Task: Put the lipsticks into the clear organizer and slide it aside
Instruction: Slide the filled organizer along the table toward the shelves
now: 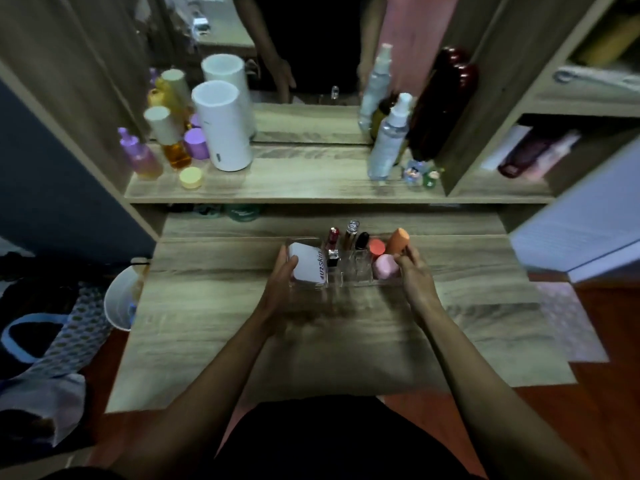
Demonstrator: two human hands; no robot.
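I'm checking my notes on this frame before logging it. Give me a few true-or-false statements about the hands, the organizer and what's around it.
1. Both hands hold the organizer, left hand and right hand at opposite ends. True.
2. The lipsticks lie loose on the desk. False: they stand upright in the organizer.
3. A white box sits in the organizer's left end. True.
4. The orange sponge is on the upper shelf. False: it is at the organizer's right end.

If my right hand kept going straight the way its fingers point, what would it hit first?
Probably the orange sponge at the right end of the clear organizer; the right hand already has its fingers against it, though blur hides the exact contact.
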